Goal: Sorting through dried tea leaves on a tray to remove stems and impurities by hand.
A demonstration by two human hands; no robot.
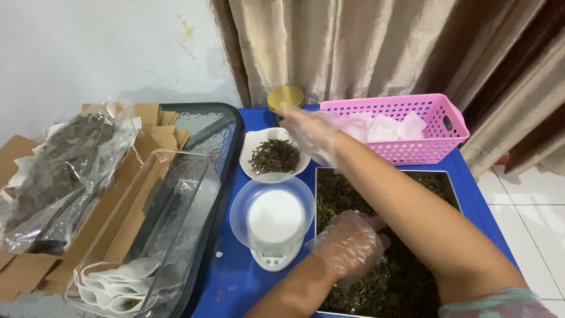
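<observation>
Both my hands wear clear plastic gloves. My left hand (351,242) rests in a metal tray (319,176) full of dark dried leaves, fingers curled into the leaves. My right hand (310,133) reaches far across the blue table, fingers spread, over the edge of a white dish (250,141) holding a small heap of dried leaves, just below a gold round lid (285,97). In front of the dish stands a small white digital scale (274,258) carrying a clear plastic bowl (241,203).
A pink perforated basket (435,112) with white sachets stands at the back right. To the left are a clear plastic box (170,235) with white filter bags, brown cardboard sheets (23,274) and a plastic bag of dark leaves (53,176). Curtains hang behind.
</observation>
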